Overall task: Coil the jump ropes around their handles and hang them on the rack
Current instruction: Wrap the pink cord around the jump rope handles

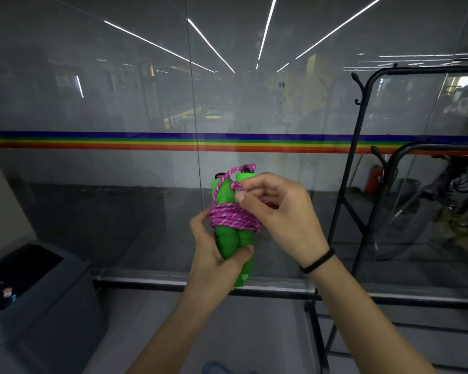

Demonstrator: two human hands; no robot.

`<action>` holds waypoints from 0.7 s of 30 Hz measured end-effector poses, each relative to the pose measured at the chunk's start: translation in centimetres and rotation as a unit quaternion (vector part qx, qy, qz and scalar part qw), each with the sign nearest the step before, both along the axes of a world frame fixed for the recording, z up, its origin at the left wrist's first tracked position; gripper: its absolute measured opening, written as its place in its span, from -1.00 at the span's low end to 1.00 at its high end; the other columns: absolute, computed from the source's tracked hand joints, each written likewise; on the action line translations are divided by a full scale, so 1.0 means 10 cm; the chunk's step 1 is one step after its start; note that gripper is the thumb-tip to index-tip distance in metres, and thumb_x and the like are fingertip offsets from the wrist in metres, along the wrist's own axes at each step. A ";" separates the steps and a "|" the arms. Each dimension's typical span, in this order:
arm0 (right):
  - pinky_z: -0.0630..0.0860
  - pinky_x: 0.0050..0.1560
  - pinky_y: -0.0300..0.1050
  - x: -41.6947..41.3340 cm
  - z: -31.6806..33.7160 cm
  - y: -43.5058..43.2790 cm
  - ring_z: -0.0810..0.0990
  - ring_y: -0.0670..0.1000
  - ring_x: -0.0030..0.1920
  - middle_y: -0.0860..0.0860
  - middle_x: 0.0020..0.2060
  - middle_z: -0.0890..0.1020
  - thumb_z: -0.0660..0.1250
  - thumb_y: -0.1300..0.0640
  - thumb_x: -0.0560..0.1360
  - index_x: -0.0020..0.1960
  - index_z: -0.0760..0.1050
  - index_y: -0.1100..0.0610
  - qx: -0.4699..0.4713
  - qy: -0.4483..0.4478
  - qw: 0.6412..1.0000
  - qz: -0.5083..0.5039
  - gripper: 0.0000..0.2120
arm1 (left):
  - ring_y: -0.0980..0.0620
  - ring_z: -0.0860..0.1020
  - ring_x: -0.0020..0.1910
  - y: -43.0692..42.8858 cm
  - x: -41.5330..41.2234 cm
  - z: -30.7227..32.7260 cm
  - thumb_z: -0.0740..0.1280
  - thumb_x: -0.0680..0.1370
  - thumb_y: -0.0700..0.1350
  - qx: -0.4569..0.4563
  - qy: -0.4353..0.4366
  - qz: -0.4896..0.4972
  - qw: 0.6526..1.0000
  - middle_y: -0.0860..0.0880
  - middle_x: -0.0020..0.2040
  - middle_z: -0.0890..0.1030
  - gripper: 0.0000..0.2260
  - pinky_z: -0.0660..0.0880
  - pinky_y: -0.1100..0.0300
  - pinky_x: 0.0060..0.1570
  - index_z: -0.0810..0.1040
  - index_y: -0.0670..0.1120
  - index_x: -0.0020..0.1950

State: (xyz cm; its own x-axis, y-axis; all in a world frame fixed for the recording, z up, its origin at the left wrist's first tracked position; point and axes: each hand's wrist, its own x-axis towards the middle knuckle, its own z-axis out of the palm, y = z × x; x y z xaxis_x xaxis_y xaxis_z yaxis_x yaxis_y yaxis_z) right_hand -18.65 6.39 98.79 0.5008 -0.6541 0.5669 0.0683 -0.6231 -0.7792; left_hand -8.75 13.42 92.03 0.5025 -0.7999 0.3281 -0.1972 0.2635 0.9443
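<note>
- Blue rope (214, 367) lies on the floor by the person's feet, at the very bottom of the view. It may be another jump rope, but too little shows to tell.
- The left hand (216, 255) is wrapped tight round the lower part of two green handles (234, 238). They stand upright, side by side, in the air before the chest.
- Pink rope (234, 219) is wound round the middle of the handles in a neat band.
- The right hand (278, 214) pinches the loose rope end beside the handle tops, thumb and finger pressed together.
- The black rack (358, 147) stands farther off to the right, nearer the right hand. Its hooks sit higher than the bundle, so I think the bundle must go up and right.
</note>
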 end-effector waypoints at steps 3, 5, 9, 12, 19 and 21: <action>0.54 -0.13 -0.32 -0.02 -0.06 0.03 0.63 -0.15 -0.18 -0.07 -0.21 0.69 0.41 0.15 0.42 -0.08 0.65 0.06 -0.069 0.029 0.996 -0.042 -0.91 | 0.12 0.61 -0.25 -0.01 0.00 0.06 0.39 0.38 -0.34 -0.027 -0.001 0.022 0.999 -0.09 -0.09 0.56 -0.40 0.56 0.16 -0.24 0.13 0.10 0.18; 0.49 -0.15 -0.38 -0.03 -0.07 0.04 0.61 -0.12 -0.18 -0.04 -0.20 0.68 0.41 0.15 0.42 -0.08 0.66 0.06 -0.114 0.044 0.991 -0.058 -0.90 | 0.07 0.60 -0.19 -0.02 0.02 0.06 0.38 0.32 -0.23 -0.030 0.004 0.032 0.999 -0.16 -0.01 0.54 -0.42 0.54 0.14 -0.24 0.14 0.15 0.14; 0.39 -0.19 -0.48 -0.02 -0.12 0.05 0.54 -0.14 -0.22 -0.06 -0.22 0.60 0.45 0.18 0.38 -0.11 0.67 0.10 -0.142 0.056 0.986 -0.069 -0.90 | -0.01 0.59 -0.11 -0.02 0.04 0.05 0.36 0.28 -0.18 -0.022 0.001 0.046 0.999 -0.23 0.07 0.51 -0.45 0.52 0.23 -0.27 0.16 0.28 0.03; 0.42 -0.20 -0.47 -0.01 -0.11 0.03 0.54 -0.11 -0.22 -0.05 -0.20 0.54 0.50 0.19 0.32 -0.19 0.67 0.13 -0.117 0.057 0.988 -0.080 -0.93 | 0.03 0.59 -0.17 0.02 0.04 0.04 0.35 0.28 -0.19 -0.021 -0.050 0.054 0.997 -0.15 0.06 0.53 -0.44 0.52 0.13 -0.23 0.15 0.29 0.04; 0.40 -0.24 -0.38 -0.03 -0.10 0.01 0.50 -0.18 -0.27 -0.08 -0.19 0.55 0.54 0.16 0.27 -0.27 0.55 0.04 -0.099 0.099 0.984 -0.109 -0.83 | 0.16 0.58 -0.16 0.17 0.04 0.07 0.36 0.40 -0.35 -0.007 -0.196 0.099 0.976 0.17 -0.01 0.52 -0.39 0.54 0.18 -0.23 0.11 0.10 0.23; 0.49 -0.24 -0.21 -0.05 -0.09 0.02 0.48 -0.18 -0.35 -0.09 -0.20 0.56 0.53 0.17 0.29 -0.12 0.52 0.00 -0.090 0.108 0.985 -0.101 -0.75 | 0.06 0.59 -0.14 0.22 0.04 0.09 0.36 0.40 -0.31 0.010 -0.232 0.115 0.966 0.12 0.04 0.52 -0.37 0.55 -0.02 -0.21 0.10 0.16 0.23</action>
